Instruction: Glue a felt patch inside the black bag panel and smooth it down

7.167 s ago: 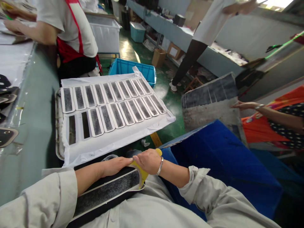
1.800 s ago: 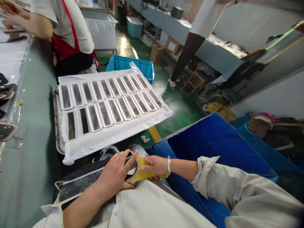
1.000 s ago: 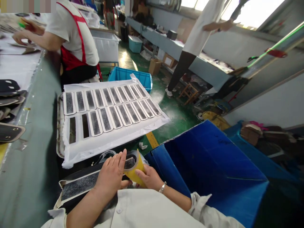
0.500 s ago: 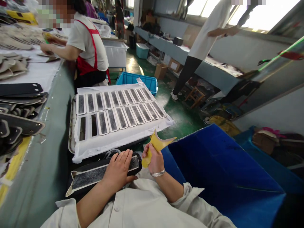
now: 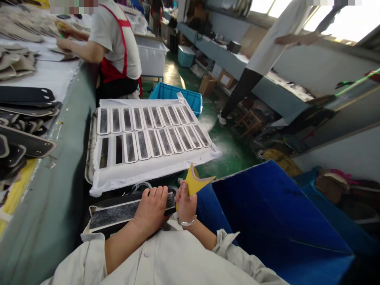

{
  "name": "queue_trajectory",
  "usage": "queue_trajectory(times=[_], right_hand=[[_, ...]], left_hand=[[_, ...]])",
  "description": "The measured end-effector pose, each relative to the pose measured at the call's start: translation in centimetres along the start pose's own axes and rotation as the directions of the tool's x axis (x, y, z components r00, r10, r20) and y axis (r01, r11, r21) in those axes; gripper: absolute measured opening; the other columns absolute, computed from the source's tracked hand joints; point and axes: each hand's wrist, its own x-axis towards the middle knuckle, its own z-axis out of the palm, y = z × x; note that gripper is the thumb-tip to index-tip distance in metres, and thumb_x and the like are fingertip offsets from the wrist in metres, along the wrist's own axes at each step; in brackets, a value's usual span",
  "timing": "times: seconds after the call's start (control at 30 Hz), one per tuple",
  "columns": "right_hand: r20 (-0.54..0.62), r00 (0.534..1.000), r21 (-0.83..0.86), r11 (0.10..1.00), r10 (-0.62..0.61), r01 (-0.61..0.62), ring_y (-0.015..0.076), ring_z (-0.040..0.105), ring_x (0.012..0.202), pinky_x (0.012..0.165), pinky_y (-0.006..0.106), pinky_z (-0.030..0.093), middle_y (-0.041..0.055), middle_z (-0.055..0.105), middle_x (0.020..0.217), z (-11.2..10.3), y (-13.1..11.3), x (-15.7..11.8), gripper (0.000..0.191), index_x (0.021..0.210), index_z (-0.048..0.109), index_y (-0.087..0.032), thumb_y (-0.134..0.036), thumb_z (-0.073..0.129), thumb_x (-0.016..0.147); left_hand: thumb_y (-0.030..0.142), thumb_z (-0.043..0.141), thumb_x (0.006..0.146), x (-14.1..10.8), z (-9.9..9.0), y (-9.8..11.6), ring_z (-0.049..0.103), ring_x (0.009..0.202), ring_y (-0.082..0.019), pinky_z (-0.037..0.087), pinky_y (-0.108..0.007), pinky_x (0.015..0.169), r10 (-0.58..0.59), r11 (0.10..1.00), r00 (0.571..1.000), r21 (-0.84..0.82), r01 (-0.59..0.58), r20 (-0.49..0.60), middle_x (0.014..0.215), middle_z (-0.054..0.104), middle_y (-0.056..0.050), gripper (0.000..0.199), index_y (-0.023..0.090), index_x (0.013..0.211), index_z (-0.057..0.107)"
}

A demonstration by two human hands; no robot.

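Across my lap lies a long dark padded piece with a speckled grey strip (image 5: 115,215) and a pale border, its left end slightly lifted. My left hand (image 5: 152,208) wraps over its right part, fingers curled over the far edge. In the fist of my right hand (image 5: 187,204), beside that right end, is a yellow curved piece (image 5: 198,183) with a concave, two-pointed top. Its lower part is mostly hidden by my fingers. Beyond both hands, two rows of white-bordered dark strips (image 5: 148,144) lie on a white-covered board (image 5: 142,171).
A deep blue bin (image 5: 267,206) stands close on my right. At left runs a workbench (image 5: 67,130) with stacked dark panels (image 5: 28,140). A seated co-worker (image 5: 114,47) is at that bench; another person (image 5: 264,51) stands farther right. A light-blue crate (image 5: 178,97) sits behind the board.
My left fingers have curled from lying flat to gripping over the padded piece's edge. My right hand has drawn slightly left and lower with the yellow piece, which has turned a little. The view has shifted.
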Motion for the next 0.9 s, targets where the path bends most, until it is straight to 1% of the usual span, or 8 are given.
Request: queue_trajectory(times=[0.13, 0.23, 0.53, 0.63, 0.7, 0.8, 0.87, 0.9], right_hand=[[0.03, 0.99, 0.145, 0.98, 0.137, -0.14, 0.0039, 0.022, 0.032, 0.031, 0.018, 0.02, -0.0135, 0.03, 0.043, -0.5, -0.6, 1.4, 0.04, 0.08, 0.048, -0.018, -0.054, 0.063, 0.068], [0.011, 0.994, 0.212, 0.971, 0.111, -0.111, 0.0034, 0.023, 0.032, 0.03, 0.017, 0.02, -0.014, 0.031, 0.043, -0.4, -0.9, 2.5, 0.038, 0.079, 0.048, -0.019, -0.051, 0.064, 0.067], [0.009, 0.996, 0.167, 0.982, 0.091, -0.091, 0.0032, 0.024, 0.032, 0.03, 0.016, 0.021, -0.014, 0.031, 0.043, 0.9, -0.6, 3.4, 0.037, 0.078, 0.048, -0.018, -0.05, 0.062, 0.068], [0.021, 0.998, 0.062, 0.996, 0.058, -0.059, 0.0037, 0.026, 0.032, 0.031, 0.017, 0.021, -0.0131, 0.032, 0.044, 1.4, -0.3, 3.5, 0.039, 0.08, 0.048, -0.018, -0.054, 0.059, 0.071], [0.047, 0.999, -0.076, 0.997, -0.026, 0.029, 0.005, 0.029, 0.033, 0.033, 0.019, 0.024, -0.0119, 0.034, 0.043, 1.6, -0.1, 3.3, 0.042, 0.083, 0.048, -0.017, -0.057, 0.055, 0.074], [0.127, 0.981, -0.264, 0.949, -0.146, 0.175, 0.0075, 0.035, 0.038, 0.039, 0.022, 0.031, -0.0089, 0.038, 0.044, 1.7, 0.0, 2.4, 0.046, 0.086, 0.05, -0.016, -0.061, 0.049, 0.079], [0.166, 0.973, -0.319, 0.925, -0.159, 0.205, 0.008, 0.037, 0.041, 0.042, 0.023, 0.034, -0.0078, 0.04, 0.046, 1.8, -0.3, 1.9, 0.047, 0.087, 0.052, -0.015, -0.061, 0.048, 0.08], [0.202, 0.97, -0.331, 0.923, -0.131, 0.194, 0.008, 0.037, 0.041, 0.042, 0.022, 0.034, -0.0078, 0.039, 0.046, 1.8, -0.5, 1.9, 0.046, 0.087, 0.053, -0.016, -0.061, 0.05, 0.079]], left_hand=[[0.037, 0.059, 0.071, -0.4, -0.1, 0.4, 0.047, 0.101, -0.03, 0.032, -0.044, 0.09, -0.02, 0.999, 0.999, -0.031, 0.019, -0.025, 0.115, 0.056, -0.017, 0.065, 0.005, 0.126, 0.048], [0.04, 0.06, 0.071, -0.7, -0.2, 0.5, 0.047, 0.102, -0.03, 0.031, -0.044, 0.091, -0.023, 0.999, 0.999, -0.044, 0.021, -0.041, 0.115, 0.055, -0.018, 0.069, 0.005, 0.129, 0.045], [0.04, 0.063, 0.071, -0.4, 0.0, 0.1, 0.047, 0.1, -0.03, 0.032, -0.045, 0.089, -0.001, 0.998, 1.0, -0.065, -0.001, -0.022, 0.114, 0.054, -0.016, 0.076, 0.011, 0.136, 0.038], [0.042, 0.061, 0.073, -0.3, 0.0, -0.3, 0.047, 0.102, -0.031, 0.032, -0.046, 0.089, 0.024, 0.997, 1.0, -0.07, -0.025, -0.016, 0.117, 0.052, -0.018, 0.076, 0.012, 0.137, 0.036], [0.044, 0.062, 0.073, -0.2, 0.0, -0.5, 0.047, 0.102, -0.032, 0.032, -0.047, 0.089, 0.026, 0.998, 1.0, -0.058, -0.026, 0.0, 0.119, 0.051, -0.019, 0.077, 0.013, 0.138, 0.035], [0.049, 0.064, 0.07, -0.2, -0.2, -0.3, 0.048, 0.102, -0.035, 0.033, -0.049, 0.089, 0.012, 0.999, 0.999, -0.035, -0.011, 0.04, 0.121, 0.05, -0.021, 0.082, 0.013, 0.137, 0.035], [0.055, 0.064, 0.069, -0.2, -0.1, 0.2, 0.048, 0.105, -0.037, 0.032, -0.052, 0.09, 0.023, 0.999, 0.998, -0.032, -0.021, 0.062, 0.123, 0.049, -0.023, 0.086, 0.012, 0.137, 0.035], [0.056, 0.062, 0.07, -0.3, -0.1, 0.4, 0.047, 0.108, -0.038, 0.032, -0.053, 0.092, 0.034, 0.999, 0.997, -0.03, -0.032, 0.07, 0.125, 0.048, -0.025, 0.087, 0.01, 0.138, 0.033]])
